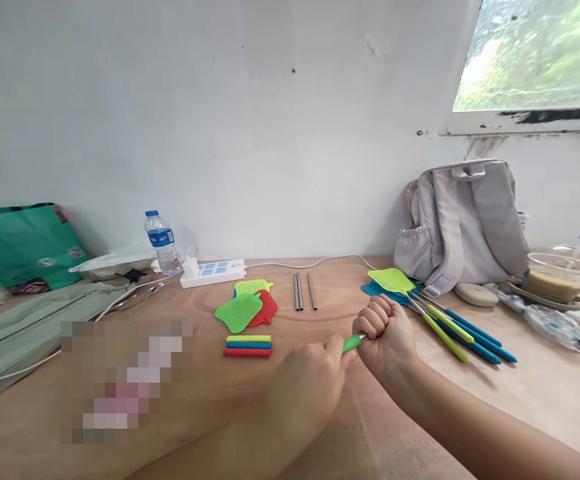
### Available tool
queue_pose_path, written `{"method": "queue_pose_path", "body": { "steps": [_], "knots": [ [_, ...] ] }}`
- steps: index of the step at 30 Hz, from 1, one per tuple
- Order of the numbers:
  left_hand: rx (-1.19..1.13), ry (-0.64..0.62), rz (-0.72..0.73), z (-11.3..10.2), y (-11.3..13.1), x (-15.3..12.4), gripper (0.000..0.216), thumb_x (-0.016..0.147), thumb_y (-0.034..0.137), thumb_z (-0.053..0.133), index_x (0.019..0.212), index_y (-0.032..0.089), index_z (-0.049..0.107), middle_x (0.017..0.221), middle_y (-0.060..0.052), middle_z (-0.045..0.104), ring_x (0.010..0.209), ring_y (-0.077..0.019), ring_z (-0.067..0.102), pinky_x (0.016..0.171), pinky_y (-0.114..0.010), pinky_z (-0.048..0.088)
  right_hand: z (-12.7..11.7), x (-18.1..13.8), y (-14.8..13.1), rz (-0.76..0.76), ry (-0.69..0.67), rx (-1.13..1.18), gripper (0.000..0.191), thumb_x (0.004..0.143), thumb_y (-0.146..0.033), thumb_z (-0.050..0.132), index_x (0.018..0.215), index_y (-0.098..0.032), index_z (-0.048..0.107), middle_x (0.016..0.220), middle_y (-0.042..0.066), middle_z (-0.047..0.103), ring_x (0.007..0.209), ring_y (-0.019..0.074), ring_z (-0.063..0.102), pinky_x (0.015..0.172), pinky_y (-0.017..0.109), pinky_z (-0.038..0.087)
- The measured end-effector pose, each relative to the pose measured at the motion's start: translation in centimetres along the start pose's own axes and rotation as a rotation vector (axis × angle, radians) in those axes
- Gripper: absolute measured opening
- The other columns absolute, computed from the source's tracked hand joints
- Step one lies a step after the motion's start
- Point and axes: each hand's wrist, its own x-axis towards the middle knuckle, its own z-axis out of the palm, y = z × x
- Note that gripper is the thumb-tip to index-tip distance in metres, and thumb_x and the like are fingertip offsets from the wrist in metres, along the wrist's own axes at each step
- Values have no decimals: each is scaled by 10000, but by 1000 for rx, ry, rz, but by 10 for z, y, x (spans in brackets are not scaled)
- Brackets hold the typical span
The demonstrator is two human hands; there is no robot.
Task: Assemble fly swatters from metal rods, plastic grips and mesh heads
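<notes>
My left hand (315, 373) is closed round a green handle tube (353, 343), slightly blurred. My right hand (384, 328) makes a fist against the tube's far end, gripping a thin metal rod (363, 337) of which only a sliver shows; the rest is hidden in the fist. Beyond my hands lie three metal rods (312, 292). To the left is an overlapping pile of perforated fly swatter heads, with a green head (240, 313), a red head (266, 308) and a yellow-green head (253, 287). Below them rest a yellow handle (249, 339), a blue handle (248, 345) and a red handle (247, 353).
Several whole fly swatters (391, 281) lie stacked on the right, before a grey backpack (470, 220). A cup of drink (553, 283) stands far right. At back left are a water bottle (162, 241) and a power strip (215, 272). A blurred-out patch (125, 387) covers the table's left.
</notes>
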Motion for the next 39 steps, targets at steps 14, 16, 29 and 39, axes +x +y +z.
{"method": "queue_pose_path", "body": {
  "steps": [14,16,29,39],
  "knots": [
    [129,137,2,4,11,-7,219,907,265,394,785,192,560,652,-19,665,561,-191,629,398,-246,265,5,-12,11,17,98,16,377,870,-209,246,534,-197,74,456,-93,-10,376,68,-33,281,188,45],
    [113,107,-14,4,10,-6,237,914,275,374,795,194,563,656,-21,668,567,-198,631,403,-253,255,5,-13,14,4,119,0,376,866,-200,244,535,-195,65,456,-90,-12,380,72,-36,281,194,51],
    [-303,67,33,-9,-29,10,272,881,369,343,770,207,530,626,26,563,558,-130,517,471,-230,277,-1,6,-2,47,13,-154,378,725,-201,423,553,-202,87,397,-92,128,332,62,215,337,180,277],
    [-378,41,-13,-15,-47,11,275,885,427,297,782,225,453,625,53,481,526,-115,445,452,-223,264,-4,21,-22,-49,91,-94,376,665,-188,462,553,-202,104,400,-98,164,325,48,211,314,172,261]
  ]
}}
